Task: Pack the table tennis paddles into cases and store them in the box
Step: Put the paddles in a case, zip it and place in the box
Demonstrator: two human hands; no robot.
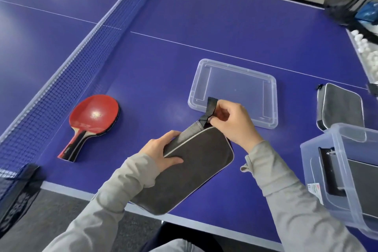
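Item: grey fabric zip case, overhanging the near edge of the bench.
- Hold: fingers of the left hand are curled round its 9 o'clock side. Fingers of the right hand pinch the zip end beside the black strap loop.
- Risk: a hard tug could snag the zip or tip the case off the edge.
- Also present: red rubber paddle uncased at 10 o'clock; clear plastic box at 3 o'clock.

Left hand & right hand bare; 2 light-grey long sleeves, small flap at right cuff.
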